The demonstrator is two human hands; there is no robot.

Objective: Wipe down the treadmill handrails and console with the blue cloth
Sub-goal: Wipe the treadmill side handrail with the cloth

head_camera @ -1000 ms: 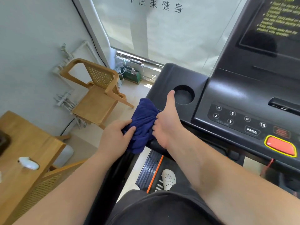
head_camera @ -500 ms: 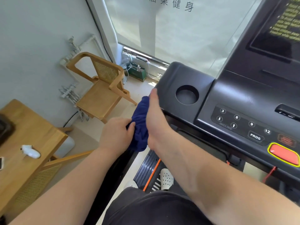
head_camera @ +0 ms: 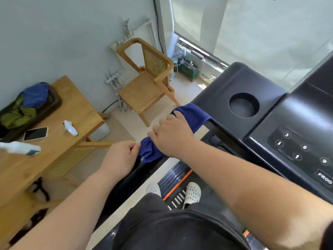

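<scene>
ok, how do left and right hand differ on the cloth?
The left hand pinches the bunched near end of the blue cloth; the right hand curls over it on the handrail. The left hand sits nearer the body, the right hand nearer the console. Both hold the cloth.

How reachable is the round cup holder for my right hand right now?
Probably yes. The right hand grips the blue cloth on the handrail beside the console, and the cup holder lies just beyond, with only bare console surface between. The left hand pinches the cloth's near end.

Wooden table holds phone, spray bottle (white), tray.
</scene>
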